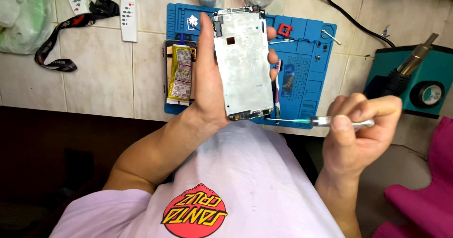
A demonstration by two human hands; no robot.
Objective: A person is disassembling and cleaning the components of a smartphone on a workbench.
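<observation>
Phone frame (pixel 243 63), a bare silver metal chassis with its inner side toward the camera, is held upright above the blue repair mat (pixel 314 84), near the middle of the scene. At far left, a black lanyard (pixel 56 39) and two white remote controls (pixel 128 20) are laid on the tiled worktop (pixel 99 77). A yellow adhesive tube (pixel 180 73) is seen lying on the mat's left edge, just beside the left hand (pixel 210 77). The frame is grasped by that hand, with the thumb along its left side and the fingertips wrapped over its right side. To the right, a syringe (pixel 325 121) with a teal needle hub is pinched in the right hand (pixel 358 129), its needle tip brought to the frame's near right corner. At far right, a hot-air station (pixel 415 77) in teal is placed on the worktop.
</observation>
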